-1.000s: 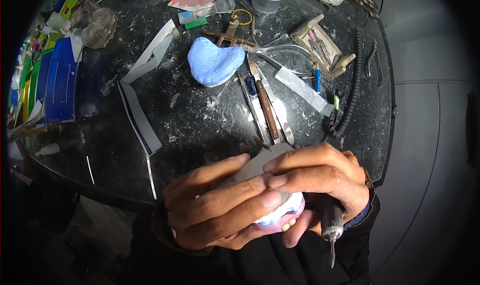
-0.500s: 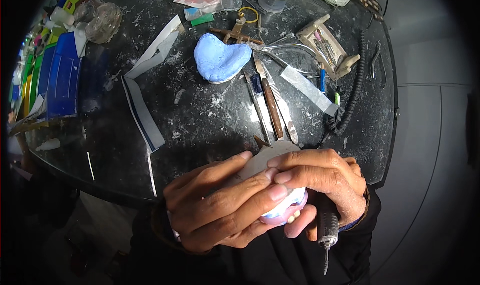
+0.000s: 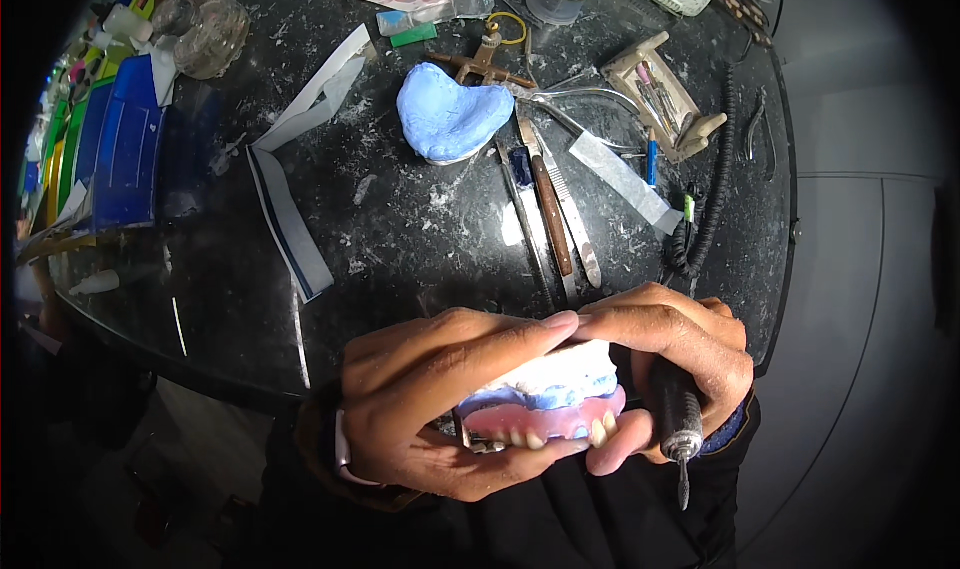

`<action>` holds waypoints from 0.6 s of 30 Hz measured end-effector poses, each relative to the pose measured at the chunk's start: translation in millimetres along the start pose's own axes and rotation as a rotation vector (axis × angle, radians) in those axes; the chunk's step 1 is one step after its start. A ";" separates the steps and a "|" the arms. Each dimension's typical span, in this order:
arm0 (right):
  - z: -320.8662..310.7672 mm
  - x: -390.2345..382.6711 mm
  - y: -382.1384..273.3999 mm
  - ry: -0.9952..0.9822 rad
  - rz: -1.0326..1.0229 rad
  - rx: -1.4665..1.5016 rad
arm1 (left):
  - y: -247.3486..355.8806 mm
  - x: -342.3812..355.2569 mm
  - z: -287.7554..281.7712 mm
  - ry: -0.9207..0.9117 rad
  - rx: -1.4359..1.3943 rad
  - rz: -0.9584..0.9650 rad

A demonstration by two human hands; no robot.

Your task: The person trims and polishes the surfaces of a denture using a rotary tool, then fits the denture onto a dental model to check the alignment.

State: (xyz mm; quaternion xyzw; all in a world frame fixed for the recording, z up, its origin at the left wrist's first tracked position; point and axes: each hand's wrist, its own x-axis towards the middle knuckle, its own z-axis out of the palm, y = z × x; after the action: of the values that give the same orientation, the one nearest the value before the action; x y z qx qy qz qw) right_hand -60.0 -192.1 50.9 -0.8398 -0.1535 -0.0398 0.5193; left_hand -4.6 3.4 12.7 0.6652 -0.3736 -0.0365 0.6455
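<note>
Both hands hold a dental model [image 3: 545, 374] with a white plaster top, a blue layer below it and a pink base with cream teeth along the lower edge. My left hand [image 3: 430, 399] wraps its left side, index finger over the top and thumb under the teeth. From the other side, my right hand [image 3: 670, 349] rests fingertips on the top and a digit beside the right teeth. A black rotary handpiece [image 3: 678, 414] with a thin metal bur pointing down is also tucked in my right hand. The back of the model is hidden by my fingers.
Beyond my hands lie a brown-handled knife [image 3: 550, 209], a blue mould piece [image 3: 452, 117], a brass-coloured frame [image 3: 485, 64] and a folded paper strip [image 3: 285, 219]. Right of them are a small tool holder [image 3: 665, 94] and a coiled black cord [image 3: 722, 169]. Blue plastic boxes [image 3: 125, 149] stand far left.
The model has been tilted, so its white side, pink base and teeth now face me. My fingers have shifted on it, and the handpiece has moved slightly up and right with my right hand.
</note>
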 end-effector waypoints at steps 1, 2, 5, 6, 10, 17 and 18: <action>-0.3 -0.3 -0.8 -0.001 0.022 -0.011 | -1.8 1.2 -0.2 -0.001 -0.004 0.000; -0.7 -0.4 -1.3 -0.002 0.044 -0.023 | -3.9 2.5 -0.3 -0.006 -0.037 -0.008; -2.4 1.1 -4.4 -0.015 0.067 -0.009 | -4.3 3.5 1.2 0.017 -0.097 -0.004; -2.0 1.3 -4.2 -0.017 0.064 -0.007 | -3.2 3.4 1.5 0.042 -0.127 0.009; 0.1 0.5 1.6 0.003 0.000 0.018 | -3.6 0.6 0.6 0.039 -0.087 0.025; 1.2 1.4 0.5 -0.056 0.015 0.005 | -2.1 -1.1 2.5 0.037 -0.011 0.024; 1.4 1.4 1.8 -0.057 0.017 0.004 | -4.5 -1.4 2.9 0.055 0.046 0.099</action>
State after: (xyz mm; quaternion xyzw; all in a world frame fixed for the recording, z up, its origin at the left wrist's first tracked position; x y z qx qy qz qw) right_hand -58.3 -191.3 49.1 -0.8407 -0.1612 -0.0112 0.5168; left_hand -5.2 1.3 7.7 0.6613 -0.3888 0.0222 0.6411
